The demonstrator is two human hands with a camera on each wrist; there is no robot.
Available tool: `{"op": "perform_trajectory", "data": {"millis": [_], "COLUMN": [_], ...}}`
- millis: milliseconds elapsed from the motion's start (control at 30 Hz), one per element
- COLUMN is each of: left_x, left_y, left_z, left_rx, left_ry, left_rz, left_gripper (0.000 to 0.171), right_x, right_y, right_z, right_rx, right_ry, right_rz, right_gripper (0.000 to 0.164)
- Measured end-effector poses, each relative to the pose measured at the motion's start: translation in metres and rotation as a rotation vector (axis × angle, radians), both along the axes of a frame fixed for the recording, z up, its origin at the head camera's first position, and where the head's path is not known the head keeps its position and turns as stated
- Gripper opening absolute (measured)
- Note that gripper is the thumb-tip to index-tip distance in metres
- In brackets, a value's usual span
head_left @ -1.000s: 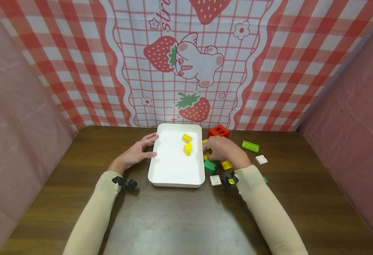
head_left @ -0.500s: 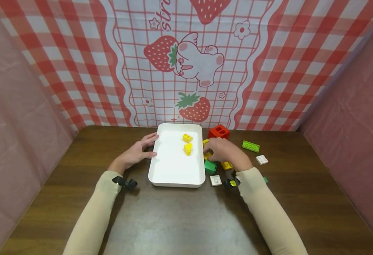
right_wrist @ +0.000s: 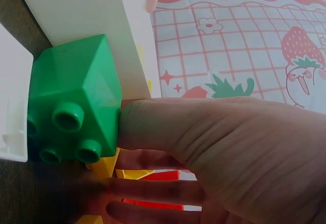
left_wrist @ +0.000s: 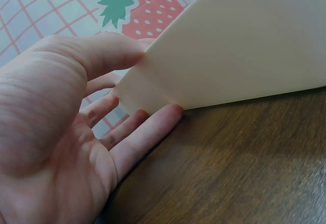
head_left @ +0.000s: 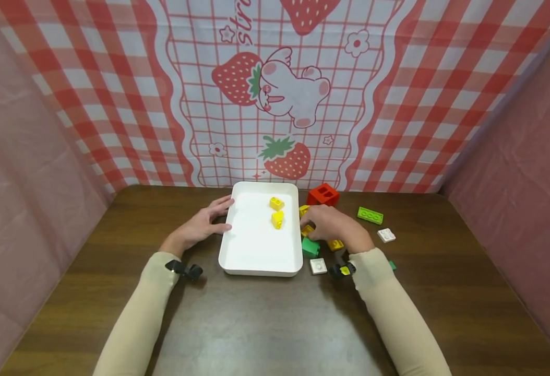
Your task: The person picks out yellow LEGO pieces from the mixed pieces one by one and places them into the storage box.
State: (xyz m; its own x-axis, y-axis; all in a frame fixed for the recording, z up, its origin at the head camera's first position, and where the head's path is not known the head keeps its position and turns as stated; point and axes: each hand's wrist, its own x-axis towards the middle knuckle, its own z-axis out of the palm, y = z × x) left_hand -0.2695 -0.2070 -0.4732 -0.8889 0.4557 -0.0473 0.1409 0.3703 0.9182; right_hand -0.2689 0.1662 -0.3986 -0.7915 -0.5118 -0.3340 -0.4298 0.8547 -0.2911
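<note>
A shallow white tray (head_left: 260, 256) lies on the table holding two yellow bricks, one studded (head_left: 276, 203) and one slanted (head_left: 277, 220). My left hand (head_left: 202, 222) touches the tray's left side with thumb and fingertips; the left wrist view shows them against the outer wall (left_wrist: 229, 46). Beside the tray's right wall, my right hand (head_left: 327, 222) reaches down among loose bricks, its fingers (right_wrist: 158, 189) extended. A yellow brick (head_left: 307, 230) shows between its thumb and fingers, partly hidden. The thumb lies close against a green slanted brick (right_wrist: 76, 96). Another yellow brick (head_left: 303, 210) sits just beyond the fingers.
A red block (head_left: 323, 195) stands behind my right hand. Around it lie a yellow plate (head_left: 335, 245), white plates (head_left: 318, 266) (head_left: 386, 235) and a lime plate (head_left: 370, 215). A teal piece (head_left: 392, 265) peeks out by the right sleeve. A patterned cloth (head_left: 284, 104) rises behind the table.
My right hand has shifted slightly right and towards me, uncovering a little more of the yellow brick by the tray and covering part of the yellow plate. The left hand stays put.
</note>
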Motion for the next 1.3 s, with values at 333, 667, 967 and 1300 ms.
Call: {"op": "perform_trajectory", "data": {"millis": [333, 667, 967, 1300], "left_x": [0.0002, 0.0006, 0.002, 0.0015], "left_y": [0.0001, -0.0005, -0.0003, 0.0], "left_z": [0.0006, 0.001, 0.0021, 0.0016], "left_rx": [0.014, -0.001, -0.001, 0.004], "left_ry": [-0.003, 0.011, 0.013, 0.001], "left_rz": [-0.003, -0.004, -0.006, -0.003], "left_gripper": [0.082, 0.083, 0.082, 0.083], "right_x": [-0.0024, -0.0032, -0.0027, -0.0007], "right_y": [0.0055, 0.0059, 0.0048, 0.0026], "right_z": [-0.0036, -0.0083, -0.0096, -0.009], "right_rx": [-0.023, -0.036, -0.03, -0.01], "right_ry": [-0.026, -0.023, -0.018, -0.016], "right_rz": [0.015, 0.048, 0.07, 0.051], "right_gripper": [0.037, 0.027, 0.019, 0.014]}}
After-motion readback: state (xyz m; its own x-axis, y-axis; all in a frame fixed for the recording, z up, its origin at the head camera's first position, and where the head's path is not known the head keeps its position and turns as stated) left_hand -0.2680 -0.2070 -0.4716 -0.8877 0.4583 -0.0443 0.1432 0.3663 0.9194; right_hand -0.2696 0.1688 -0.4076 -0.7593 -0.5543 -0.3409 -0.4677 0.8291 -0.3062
